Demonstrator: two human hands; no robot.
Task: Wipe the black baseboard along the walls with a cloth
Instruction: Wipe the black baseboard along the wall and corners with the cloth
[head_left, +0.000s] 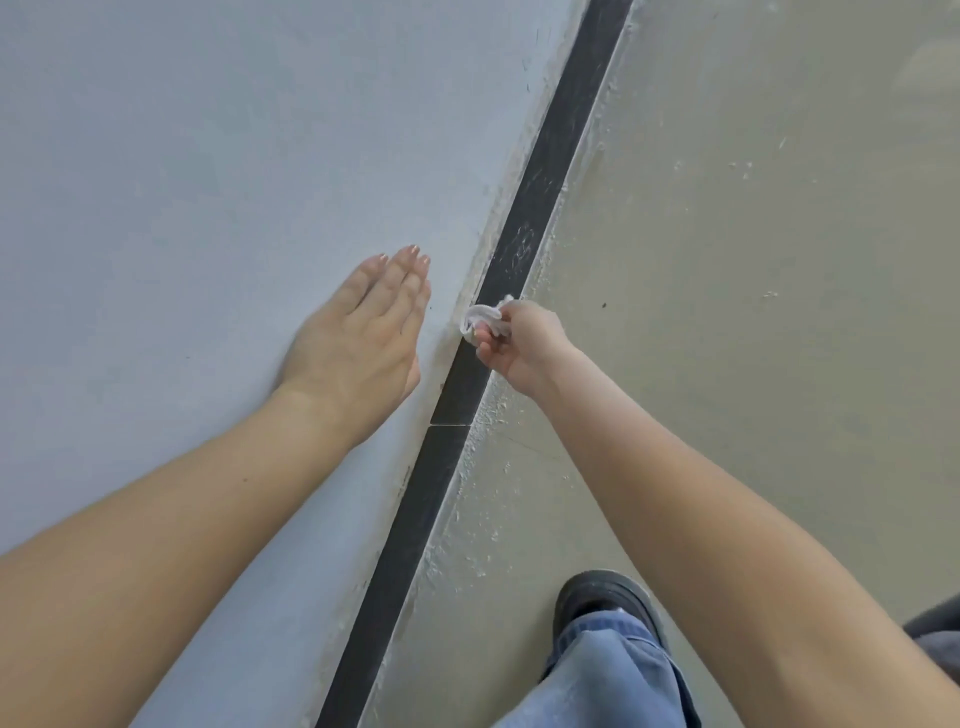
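Risks: the small bunched cloth (480, 317) may slide off the narrow black baseboard (524, 218) onto the wall (208, 156) or floor (753, 260), or skip the chalky scuffs farther along; likely cause, a light fingertip pinch
Right hand (519, 343): fingers curled, pinching the cloth against the baseboard, mid-scene
Left hand (363, 332): flat, fingers straight, resting on the wall left of the baseboard, holding nothing

The baseboard (540, 171) is a black strip, smudged with chalky white scribbles partway along and edged with white specks. Beside it the wall (208, 156) is flat pale blue-grey. The floor (753, 260) is dull greenish beige, flecked white. The cloth (480, 317) is white, the shoe (597, 590) black, the jeans (608, 675) faded blue.
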